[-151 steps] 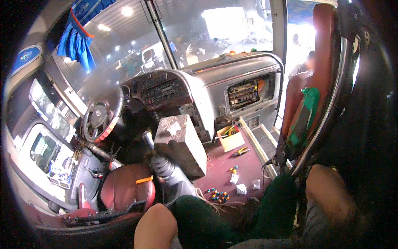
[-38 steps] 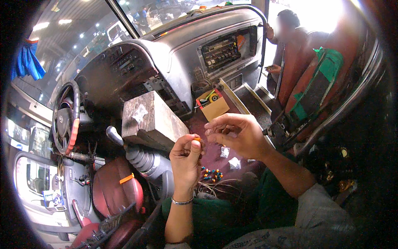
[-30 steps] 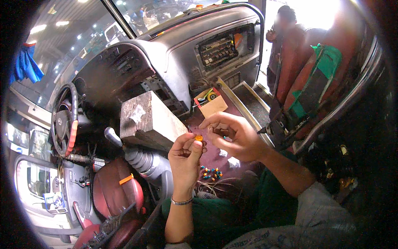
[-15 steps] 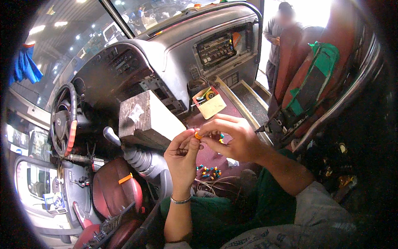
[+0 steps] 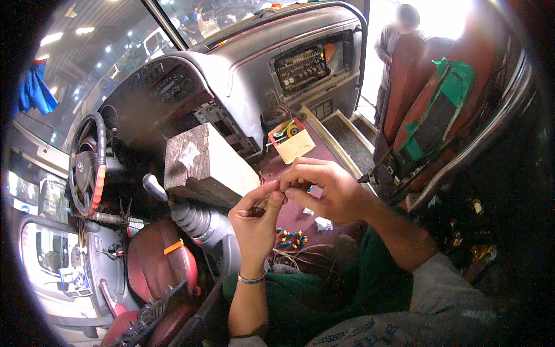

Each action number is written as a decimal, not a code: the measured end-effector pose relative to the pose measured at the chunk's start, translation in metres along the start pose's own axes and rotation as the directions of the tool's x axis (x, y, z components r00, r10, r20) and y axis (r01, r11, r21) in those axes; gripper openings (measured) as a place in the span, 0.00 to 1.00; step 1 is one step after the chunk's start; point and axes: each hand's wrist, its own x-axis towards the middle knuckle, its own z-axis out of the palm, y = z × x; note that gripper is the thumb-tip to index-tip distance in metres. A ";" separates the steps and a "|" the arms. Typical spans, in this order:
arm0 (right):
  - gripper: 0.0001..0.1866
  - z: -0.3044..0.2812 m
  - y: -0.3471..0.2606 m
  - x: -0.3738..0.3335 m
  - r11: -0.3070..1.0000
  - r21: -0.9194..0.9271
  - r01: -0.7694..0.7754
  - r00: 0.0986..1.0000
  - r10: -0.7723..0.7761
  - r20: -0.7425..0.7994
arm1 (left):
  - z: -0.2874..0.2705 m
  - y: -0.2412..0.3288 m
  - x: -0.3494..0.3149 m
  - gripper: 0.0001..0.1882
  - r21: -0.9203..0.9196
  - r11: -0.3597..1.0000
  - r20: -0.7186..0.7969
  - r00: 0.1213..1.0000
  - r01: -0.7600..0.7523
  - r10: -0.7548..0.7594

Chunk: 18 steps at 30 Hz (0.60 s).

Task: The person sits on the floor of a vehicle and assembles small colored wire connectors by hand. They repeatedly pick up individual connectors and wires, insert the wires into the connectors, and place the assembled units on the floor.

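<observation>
Two hands meet at the fingertips over a maroon floor (image 5: 319, 166), a cluster of small coloured pieces (image 5: 293, 238) lying below.
Left hand (image 5: 254, 222): thumb and forefinger brought together, other fingers curled. Right hand (image 5: 329, 189): fingertips bunched against the left's. From where I stand, can't tell what, if anything, sits between them; the fingers hide it. The blue and orange pieces lie on the floor near pale cables (image 5: 289, 259), well apart from the carton (image 5: 296, 148). Wooden block (image 5: 199, 162) stands just left of the hands. Pieces look light, stiff, likely plastic; easy to drop, probably not fragile. Best hold: thumb-and-forefinger pinch across the widest part, lightly.
</observation>
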 end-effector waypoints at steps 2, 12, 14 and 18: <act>0.10 -0.005 -0.001 0.000 0.942 0.273 -0.193 0.978 0.164 0.126 | -0.007 0.002 -0.002 0.14 0.060 0.998 0.026 1.000 0.011 -0.013; 0.15 -0.008 -0.001 0.001 0.731 0.540 -0.417 0.907 0.294 0.301 | -0.006 0.000 0.002 0.11 -0.073 0.997 0.102 0.995 -0.008 0.015; 0.13 -0.007 -0.005 0.003 0.706 0.580 -0.408 0.913 0.310 0.265 | -0.007 0.000 0.003 0.11 -0.097 0.995 0.097 0.995 0.025 -0.016; 0.11 -0.005 -0.004 0.003 0.710 0.583 -0.394 0.919 0.323 0.228 | -0.005 0.003 0.003 0.11 -0.070 0.997 0.099 0.995 0.012 -0.005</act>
